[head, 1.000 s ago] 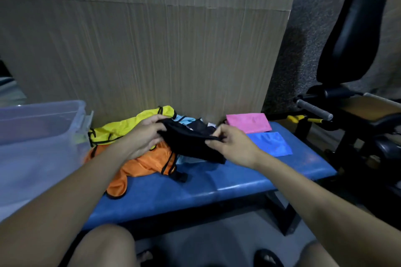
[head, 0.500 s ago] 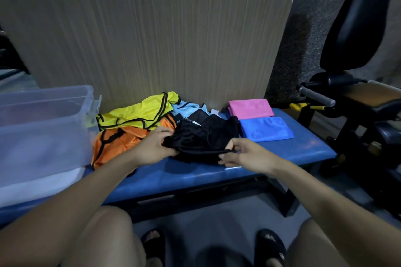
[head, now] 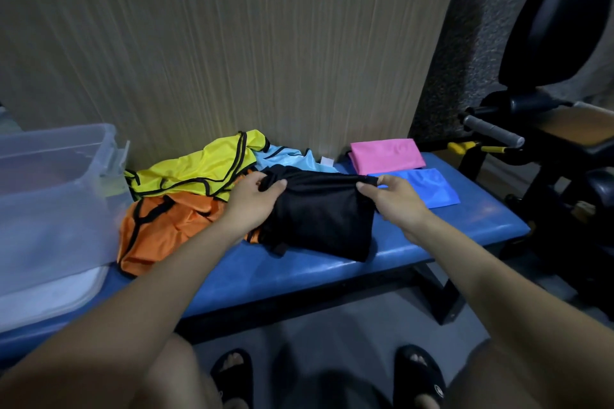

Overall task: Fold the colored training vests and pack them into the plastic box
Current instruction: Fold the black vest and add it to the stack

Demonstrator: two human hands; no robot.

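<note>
Plastic box [head: 56,176] cut off at left

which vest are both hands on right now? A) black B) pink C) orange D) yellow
A: the left hand and the right hand each pinch a top corner of the black vest spread on the blue bench; the other vests lie untouched.

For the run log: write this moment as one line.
hands: left, right gripping black vest | on: blue bench | plastic box: unpacked
</note>
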